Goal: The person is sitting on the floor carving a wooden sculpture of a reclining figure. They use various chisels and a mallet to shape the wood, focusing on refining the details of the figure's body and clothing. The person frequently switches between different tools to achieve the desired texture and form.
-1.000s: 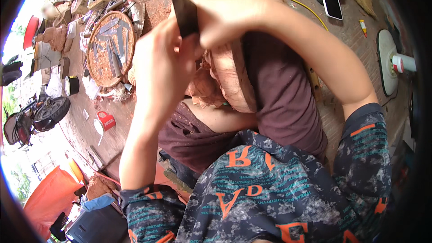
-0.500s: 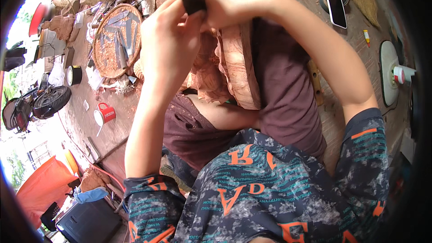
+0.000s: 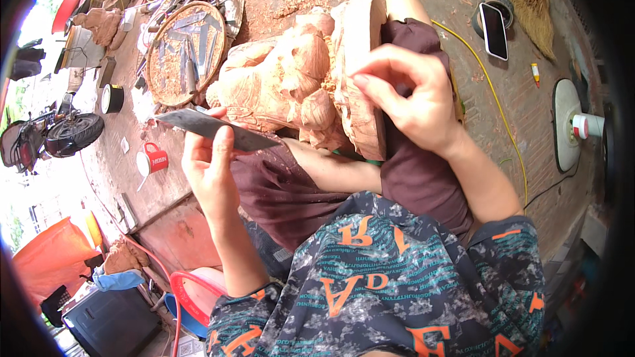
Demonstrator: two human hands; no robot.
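Note:
My left hand (image 3: 213, 168) grips a flat dark steel blade (image 3: 202, 123) between thumb and fingers, left of my lap. The blade is tilted, its broad face up. A carved wooden figure (image 3: 291, 69) lies on its side across my legs, with its thick base (image 3: 360, 102) toward the right. Over that base, my right hand (image 3: 413, 96) curls with thumb and forefinger tips nearly together. Anything between those tips is too small to make out. Loose shavings lie in the carving's hollows.
Beyond the left hand, a round woven tray (image 3: 155, 69) holds several blades and shavings. A red mug (image 3: 153, 158) stands nearer. To the right are a phone (image 3: 493, 32) on a tape roll, a yellow cord (image 3: 493, 86), a straw broom (image 3: 526, 0) and a fan (image 3: 566, 118).
My hands have come apart and lowered, uncovering the carving. The left hand carried the blade left and down; the right hand let go of it and moved over the base.

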